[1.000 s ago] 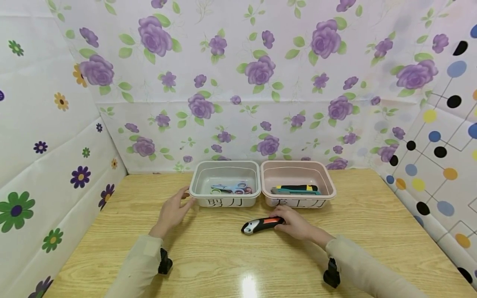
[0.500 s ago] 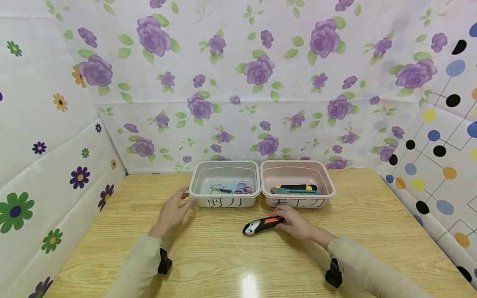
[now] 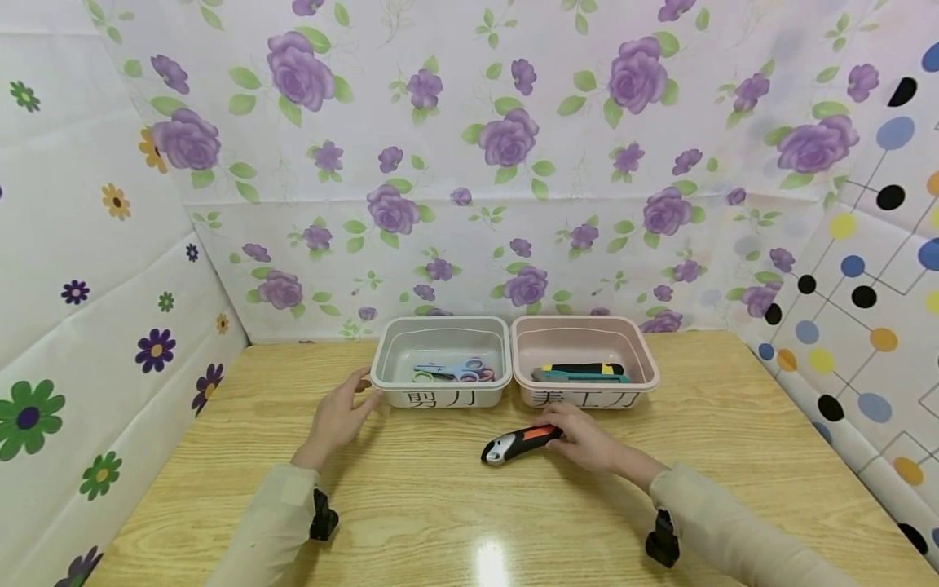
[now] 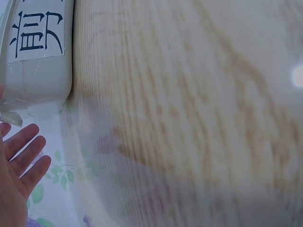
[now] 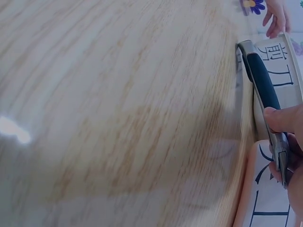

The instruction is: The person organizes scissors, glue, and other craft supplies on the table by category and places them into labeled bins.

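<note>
My right hand (image 3: 584, 439) pinches a utility knife (image 3: 522, 443), black with an orange panel and a silver-grey nose, by its right end. The knife is just in front of the two bins, its nose pointing left. In the right wrist view, the thumb (image 5: 283, 119) lies along its dark grip (image 5: 263, 80). My left hand (image 3: 337, 420) is at the left corner of the grey-white bin (image 3: 443, 388); the left wrist view shows its fingers (image 4: 28, 153) spread and fairly straight, near the bin's end. Whether the fingertips touch the rim is hard to tell.
Colourful scissors (image 3: 458, 371) lie in the grey-white bin. Beside it, a pink bin (image 3: 649, 359) holds a yellow-and-black utility knife (image 3: 603, 368) and a teal one (image 3: 587, 378). Both bins carry Chinese labels. A flowered cloth wall (image 3: 455, 236) rises behind the wooden table (image 3: 411, 505).
The knife in my right hand has shifted slightly right, its nose dipping a little toward the near side. My left hand stays at the bin's corner.
</note>
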The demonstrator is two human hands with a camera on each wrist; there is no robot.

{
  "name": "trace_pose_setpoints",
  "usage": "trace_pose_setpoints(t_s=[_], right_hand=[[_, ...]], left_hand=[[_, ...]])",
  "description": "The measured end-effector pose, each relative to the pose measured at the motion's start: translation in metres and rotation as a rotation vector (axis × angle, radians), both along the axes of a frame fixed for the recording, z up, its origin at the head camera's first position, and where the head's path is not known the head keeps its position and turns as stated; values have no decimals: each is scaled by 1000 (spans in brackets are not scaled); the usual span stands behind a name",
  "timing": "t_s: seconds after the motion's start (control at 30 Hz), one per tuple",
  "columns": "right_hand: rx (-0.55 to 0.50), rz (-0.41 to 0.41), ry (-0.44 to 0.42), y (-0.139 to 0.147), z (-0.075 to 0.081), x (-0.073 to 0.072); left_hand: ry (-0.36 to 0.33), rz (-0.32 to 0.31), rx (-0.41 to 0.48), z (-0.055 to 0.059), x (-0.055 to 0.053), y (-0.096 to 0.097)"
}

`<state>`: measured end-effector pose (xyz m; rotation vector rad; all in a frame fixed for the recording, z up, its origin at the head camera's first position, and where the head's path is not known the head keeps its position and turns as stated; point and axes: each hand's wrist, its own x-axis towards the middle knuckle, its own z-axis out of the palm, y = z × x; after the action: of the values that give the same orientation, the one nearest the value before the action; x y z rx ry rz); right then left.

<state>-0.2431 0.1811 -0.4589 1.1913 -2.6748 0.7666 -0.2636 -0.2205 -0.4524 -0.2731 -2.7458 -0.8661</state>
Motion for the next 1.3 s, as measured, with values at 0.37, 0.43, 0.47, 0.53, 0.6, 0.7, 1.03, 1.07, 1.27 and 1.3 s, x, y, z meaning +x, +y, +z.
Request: trace_pose_setpoints(t_s=[0.37, 0.43, 0.47, 0.53, 0.6, 0.7, 1.03, 1.07, 1.27, 1.3], right_hand=[[1, -6, 90, 3, 8, 2], [-2, 3, 119, 4, 9, 1], [-3, 6, 132, 5, 9, 1], [1, 15, 156, 5, 10, 1], [5, 25, 172, 6, 10, 1], [6, 32, 184, 7, 12, 0], [-19, 30, 189, 15, 21, -3], [-22, 28, 191, 15, 22, -3], [1, 1, 180, 20, 33, -5], [5, -3, 182, 21, 35, -6]], left_hand=[[-2, -1, 7, -3, -3, -2], [1, -3, 1, -4, -4, -2], [0, -1, 1, -4, -4, -2], [-2, -3, 1, -3, -4, -2], [-8, -7, 5, -2, -2, -1], [-18, -8, 9, 0, -1, -1], [-26, -7, 7, 4, 1, 0], [-25, -8, 7, 4, 1, 0], [-19, -11, 8, 4, 1, 0], [-19, -10, 7, 4, 1, 0]])
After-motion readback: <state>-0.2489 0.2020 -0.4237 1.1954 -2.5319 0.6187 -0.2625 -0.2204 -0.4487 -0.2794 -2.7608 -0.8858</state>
